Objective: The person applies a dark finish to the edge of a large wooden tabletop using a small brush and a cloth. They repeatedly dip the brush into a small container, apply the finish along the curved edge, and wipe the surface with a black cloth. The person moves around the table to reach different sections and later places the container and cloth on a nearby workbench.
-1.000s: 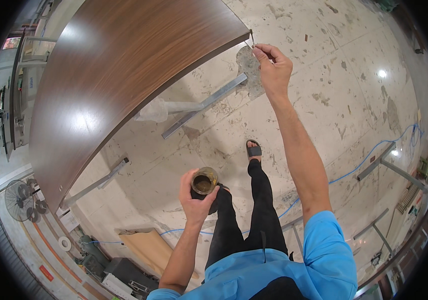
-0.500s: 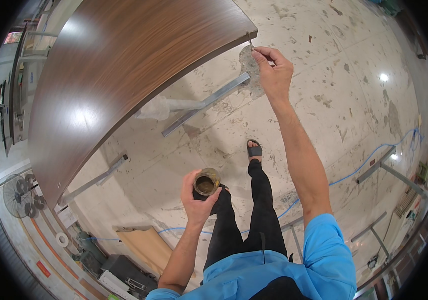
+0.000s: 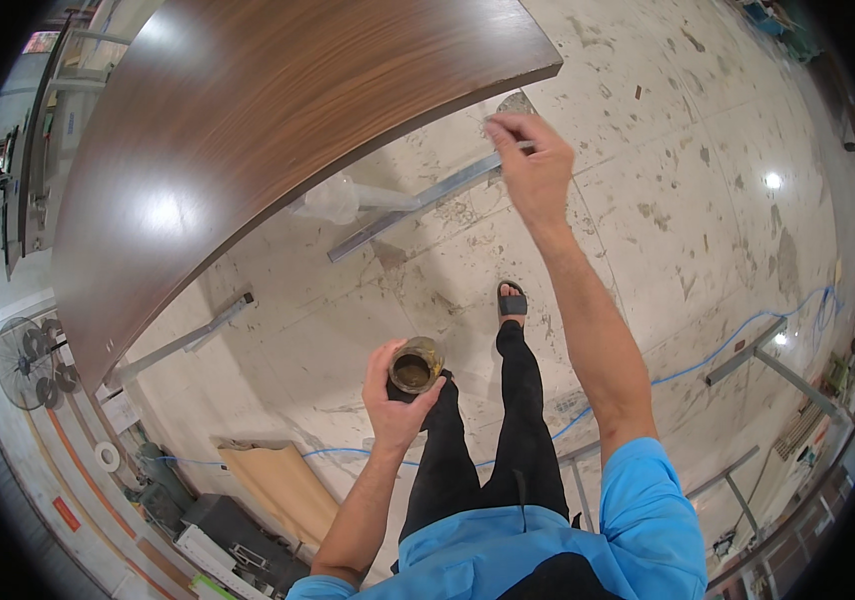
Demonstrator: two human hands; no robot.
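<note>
A large brown wood-grain panel (image 3: pixel 278 130) lies flat in front of me at upper left, its near corner at upper centre. My right hand (image 3: pixel 536 170) is raised just below that corner, apart from the edge. Its fingertips are pinched together, seemingly on a small thin stick that barely shows. My left hand (image 3: pixel 395 405) is held low near my waist and grips a small round open jar (image 3: pixel 415 368) with brownish liquid inside. A greyish scrap (image 3: pixel 518 101) shows just beyond my right hand's fingers, under the panel edge.
Metal bars (image 3: pixel 418 205) and a clear plastic lump (image 3: pixel 333 198) lie on the speckled floor under the panel. A fan (image 3: pixel 33 362) stands at left, with a tape roll (image 3: pixel 107 456) and a tan board (image 3: pixel 278 485) below it. A blue cable (image 3: pixel 718 350) runs right. My sandalled foot (image 3: pixel 513 300) is mid-floor.
My right hand has drawn back from the panel's corner, down and toward me. The left hand holds the jar in the same place.
</note>
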